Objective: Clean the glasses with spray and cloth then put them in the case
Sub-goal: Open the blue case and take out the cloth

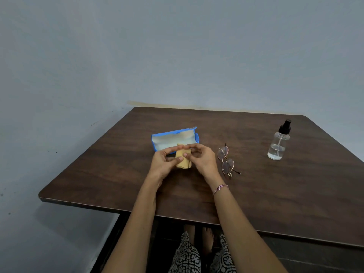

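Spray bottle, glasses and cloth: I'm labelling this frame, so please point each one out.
spray bottle (278, 146): head view, clear body.
glasses (228, 166): head view, nearer lens.
cloth (184, 161): head view, folded middle, held between both hands.

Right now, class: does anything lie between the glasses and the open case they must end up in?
Yes. Both hands, left hand and right hand, hold the cloth right in front of the case, between it and the glasses. The table there is otherwise bare.

A plain grey-blue wall (177, 46) fills the top of the frame; a dark brown wooden table (275, 194) sits lower right.
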